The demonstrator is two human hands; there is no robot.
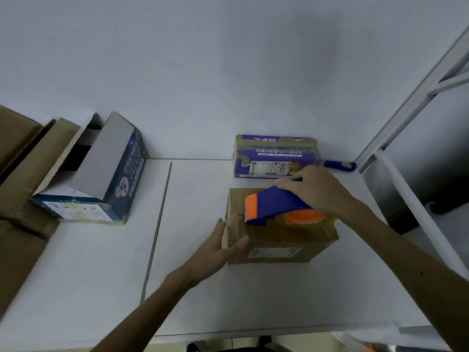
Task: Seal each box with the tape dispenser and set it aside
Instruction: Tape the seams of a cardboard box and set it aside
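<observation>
Right grip [319,191] curled round tape dispenser [274,207] atop brown box [286,240], seam likely mid-taping; left grip [223,247] flat, bracing its end. Purple box [276,156] looks sealed; blue box [101,174] flaps open, untaped.

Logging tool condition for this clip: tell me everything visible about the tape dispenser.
The tape dispenser has a blue plastic-looking body, an orange front plate with a toothed edge, and an orange hub carrying a roll of yellowish clear tape. It rests on top of the brown cardboard box, toothed end at the box's left edge. The right hand grips it from above.
</observation>
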